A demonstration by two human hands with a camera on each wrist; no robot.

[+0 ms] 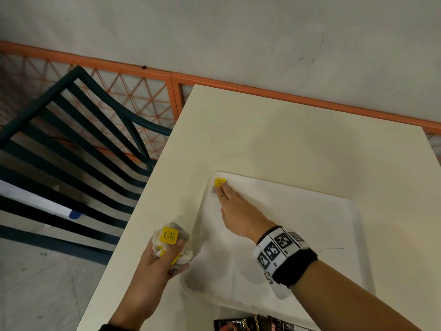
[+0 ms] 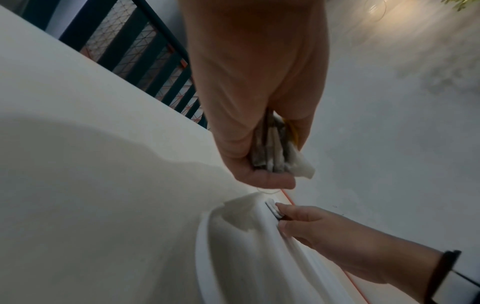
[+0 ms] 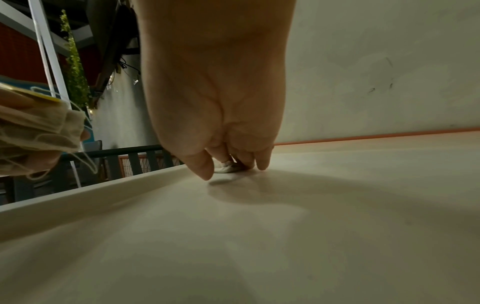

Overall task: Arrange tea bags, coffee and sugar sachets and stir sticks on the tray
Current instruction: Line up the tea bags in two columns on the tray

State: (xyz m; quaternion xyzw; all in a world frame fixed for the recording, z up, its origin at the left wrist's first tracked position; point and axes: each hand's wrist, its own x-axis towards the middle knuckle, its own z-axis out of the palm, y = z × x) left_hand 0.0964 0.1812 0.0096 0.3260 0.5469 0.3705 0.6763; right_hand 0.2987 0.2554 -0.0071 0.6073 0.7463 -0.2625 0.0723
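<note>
A white tray (image 1: pixel 298 223) lies on the cream table (image 1: pixel 286 139). My right hand (image 1: pixel 226 194) reaches into the tray's far left corner, its straight fingers pressing on a tea bag with a yellow tag (image 1: pixel 219 182) and its thumb spread aside. The right wrist view shows the fingertips (image 3: pixel 244 162) on that tea bag (image 3: pixel 226 168), which lies on the tray floor (image 3: pixel 182 236). My left hand (image 1: pixel 157 261) grips a bundle of tea bags with yellow tags (image 1: pixel 170 237) at the table's left edge, beside the tray's left rim. In the left wrist view the bundle (image 2: pixel 272 148) is stacked in the hand.
Dark coffee sachets (image 1: pixel 257 323) lie at the near edge of the table, below the tray. A dark green slatted chair (image 1: pixel 71 139) stands left of the table. An orange mesh railing (image 1: pixel 143 96) and a pale wall run behind.
</note>
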